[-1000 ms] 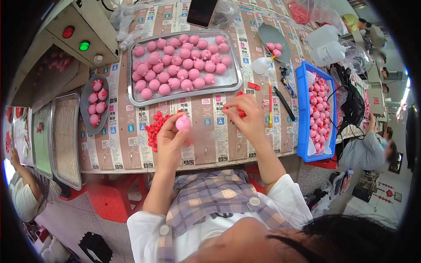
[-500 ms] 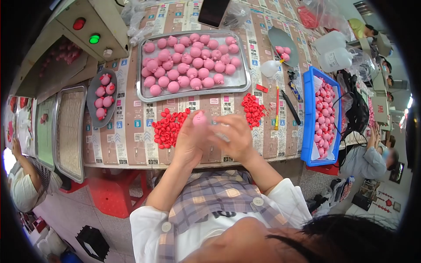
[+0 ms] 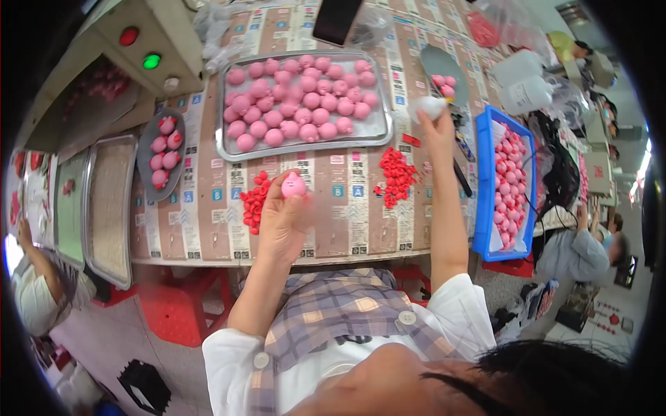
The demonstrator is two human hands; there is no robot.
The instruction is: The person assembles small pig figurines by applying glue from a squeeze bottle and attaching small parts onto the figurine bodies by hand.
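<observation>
My left hand (image 3: 279, 225) holds a small pink ball figure (image 3: 294, 186) with little ears and a face between thumb and fingers. My right hand (image 3: 438, 133) is stretched out to the far right, its fingers closed on a white squeeze bottle (image 3: 427, 107) with a yellow tip. Small red parts lie in two piles: a left pile (image 3: 254, 204), partly behind my left hand, and a right pile (image 3: 397, 177). Beyond them, a metal tray (image 3: 305, 151) carries many plain pink balls (image 3: 291, 93).
A grey dish (image 3: 147, 170) at left and another dish (image 3: 444, 62) at far right hold pink balls with red parts. A blue crate (image 3: 485, 187) of finished-looking balls stands right. A machine with lit buttons (image 3: 150, 61), a phone (image 3: 338, 21) and a black pen (image 3: 463, 179) are around.
My right hand has left the pink figure and moved far right to the squeeze bottle. My left hand has shifted slightly left, still holding the figure.
</observation>
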